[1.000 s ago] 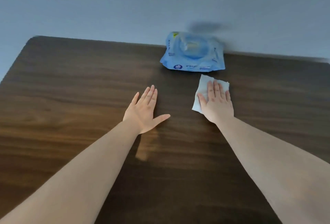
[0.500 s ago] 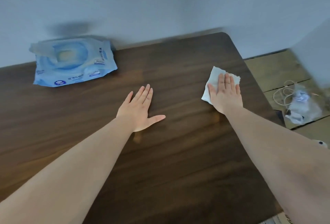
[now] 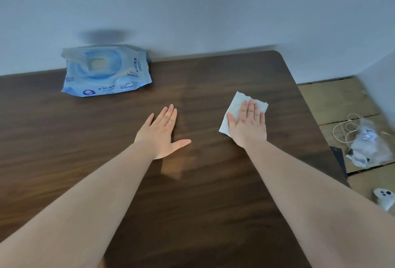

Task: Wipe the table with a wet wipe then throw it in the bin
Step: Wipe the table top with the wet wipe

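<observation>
A white wet wipe [image 3: 236, 105] lies flat on the dark wooden table [image 3: 192, 203], toward its right side. My right hand [image 3: 248, 124] presses on it with straight fingers, covering the wipe's lower right part. My left hand [image 3: 161, 134] rests palm down on the bare wood near the middle, fingers together and thumb out, holding nothing. A blue pack of wet wipes [image 3: 105, 71] lies at the table's back edge against the wall, to the left of both hands.
The table's right edge and rounded back corner [image 3: 280, 53] are close to the wipe. On the wooden floor to the right lie a clear plastic bag with a coiled cable [image 3: 363, 139] and a small white object [image 3: 383, 196]. A pale wall runs behind the table.
My right hand slid the wipe from just below the blue pack across to the table's right side, and the view swung right with it. My left hand stayed flat.
</observation>
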{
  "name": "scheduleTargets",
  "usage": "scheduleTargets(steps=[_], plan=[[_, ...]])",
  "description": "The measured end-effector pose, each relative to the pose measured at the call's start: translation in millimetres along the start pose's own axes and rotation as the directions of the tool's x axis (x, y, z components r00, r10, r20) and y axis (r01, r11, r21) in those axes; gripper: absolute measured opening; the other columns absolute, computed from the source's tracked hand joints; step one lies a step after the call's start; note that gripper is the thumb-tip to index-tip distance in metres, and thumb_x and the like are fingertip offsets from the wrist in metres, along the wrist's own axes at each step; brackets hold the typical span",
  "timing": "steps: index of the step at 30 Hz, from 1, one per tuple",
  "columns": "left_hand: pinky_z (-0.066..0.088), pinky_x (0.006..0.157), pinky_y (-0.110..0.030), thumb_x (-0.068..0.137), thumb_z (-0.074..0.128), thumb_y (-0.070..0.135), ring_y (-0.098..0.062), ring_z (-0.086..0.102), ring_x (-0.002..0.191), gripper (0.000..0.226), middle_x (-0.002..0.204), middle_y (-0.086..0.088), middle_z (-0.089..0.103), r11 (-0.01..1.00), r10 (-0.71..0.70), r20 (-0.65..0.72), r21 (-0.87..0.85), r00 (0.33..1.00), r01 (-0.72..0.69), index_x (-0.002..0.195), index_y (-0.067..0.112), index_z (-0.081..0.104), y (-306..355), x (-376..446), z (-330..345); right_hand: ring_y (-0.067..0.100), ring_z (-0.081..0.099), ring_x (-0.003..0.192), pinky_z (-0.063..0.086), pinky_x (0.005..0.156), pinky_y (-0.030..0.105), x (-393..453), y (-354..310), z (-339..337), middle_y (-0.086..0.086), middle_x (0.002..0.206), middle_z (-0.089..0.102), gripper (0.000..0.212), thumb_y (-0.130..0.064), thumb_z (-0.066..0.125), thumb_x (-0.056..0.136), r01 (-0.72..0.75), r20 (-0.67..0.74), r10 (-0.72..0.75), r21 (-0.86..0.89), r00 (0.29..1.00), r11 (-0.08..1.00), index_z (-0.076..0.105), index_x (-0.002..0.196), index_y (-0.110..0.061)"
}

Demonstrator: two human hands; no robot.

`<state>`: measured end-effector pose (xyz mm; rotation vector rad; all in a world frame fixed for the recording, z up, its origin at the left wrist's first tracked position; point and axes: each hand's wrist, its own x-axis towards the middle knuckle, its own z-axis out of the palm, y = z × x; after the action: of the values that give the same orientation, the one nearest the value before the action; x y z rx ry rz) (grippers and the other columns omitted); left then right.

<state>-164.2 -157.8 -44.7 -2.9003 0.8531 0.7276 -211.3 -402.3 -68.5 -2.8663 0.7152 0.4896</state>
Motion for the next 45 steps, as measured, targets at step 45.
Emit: scheduleTargets(steps=[45], plan=[[-0.008,0.118,-0.047,0.067,0.008,0.090,-0.013,-0.015,0.145,0.106,0.159,0.008,-0.012,0.654,-0.738,-0.133,-0.380,0.661,0.654,0.150,0.025,-0.008,-315.9,-291.6,143.0,0.022,-0.003,0.149,-0.001,0.121,0.042,-195.7,-639.3,134.2,0.007,0.162,-0.003,0.069,-0.054,0.010,0.098,0.934,0.159,-0.936,-0.224,0.315,0.277,-0.001,0.153,-0.015]])
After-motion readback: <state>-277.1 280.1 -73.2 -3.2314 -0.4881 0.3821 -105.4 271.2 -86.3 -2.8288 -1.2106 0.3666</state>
